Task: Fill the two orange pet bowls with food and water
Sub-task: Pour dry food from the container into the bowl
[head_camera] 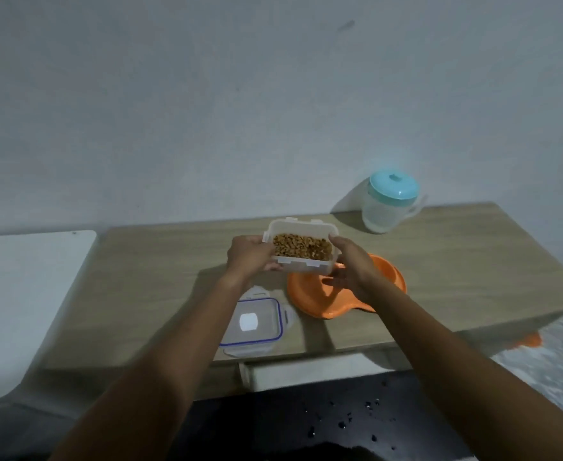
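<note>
I have one view only, from the head: it looks forward and down over both outstretched forearms at the worktop [160, 281], near enough to reach, with the wall [207, 111] filling the upper frame.

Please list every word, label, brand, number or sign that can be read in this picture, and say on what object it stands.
None can be read.
Lid on the table: a white patch, perhaps a sticker or glare, with no legible text.
Food container, pitcher and orange pet bowls: no print visible.
</note>
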`<state>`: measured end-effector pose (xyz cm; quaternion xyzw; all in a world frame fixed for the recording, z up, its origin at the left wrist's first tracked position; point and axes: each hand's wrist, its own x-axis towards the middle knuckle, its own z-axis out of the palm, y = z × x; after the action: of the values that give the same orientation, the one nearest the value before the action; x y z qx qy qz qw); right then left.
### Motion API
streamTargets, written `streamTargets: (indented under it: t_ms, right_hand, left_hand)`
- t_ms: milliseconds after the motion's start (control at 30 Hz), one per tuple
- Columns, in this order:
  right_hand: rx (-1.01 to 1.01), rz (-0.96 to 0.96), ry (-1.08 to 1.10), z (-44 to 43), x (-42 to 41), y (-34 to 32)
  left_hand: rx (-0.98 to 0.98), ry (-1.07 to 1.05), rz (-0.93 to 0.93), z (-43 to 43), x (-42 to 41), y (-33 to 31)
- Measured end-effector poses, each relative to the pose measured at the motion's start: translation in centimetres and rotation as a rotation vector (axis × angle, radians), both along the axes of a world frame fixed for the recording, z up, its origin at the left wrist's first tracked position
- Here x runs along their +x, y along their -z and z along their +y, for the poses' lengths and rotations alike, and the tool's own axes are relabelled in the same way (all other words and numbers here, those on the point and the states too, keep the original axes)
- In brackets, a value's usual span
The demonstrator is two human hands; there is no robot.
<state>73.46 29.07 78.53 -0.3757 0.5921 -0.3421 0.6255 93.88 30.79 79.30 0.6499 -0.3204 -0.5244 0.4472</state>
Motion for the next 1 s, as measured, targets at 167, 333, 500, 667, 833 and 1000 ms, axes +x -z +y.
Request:
streamTargets:
  t_ms: [167, 333, 500, 667, 833, 1000]
  right_hand:
    - [-0.046, -0.142, -0.014, 0.1, -4.6, -0.9]
    - [-0.107, -0.067, 0.044, -0.6, -8.2, -0.9]
    - [-0.196, 0.079, 0.070, -1.4, -9.9, -1.6]
    - [-0.274, 0.212, 0.036, -2.3, -10.7, -2.3]
    - [-0.388, 0.354, -0.052, -2.9, -11.8, -2.8]
    - [-0.530, 0.528, -0.134, -2.4, -11.8, -3.3]
  left_hand:
    - [-0.039, 0.093, -0.055, 0.6, -3.4, -0.7]
    - [-0.040, 0.304, -0.258, 1.7, -5.1, 1.5]
    - [0.029, 0.492, -0.670, 0.7, -6.8, 6.1]
    - [0.007, 0.438, -0.695, -0.4, -8.1, 9.3]
    - [-0.035, 0.376, -0.749, 0.5, -9.0, 9.2]
    - [0.005, 0.380, -0.784, 0.6, -9.4, 8.4]
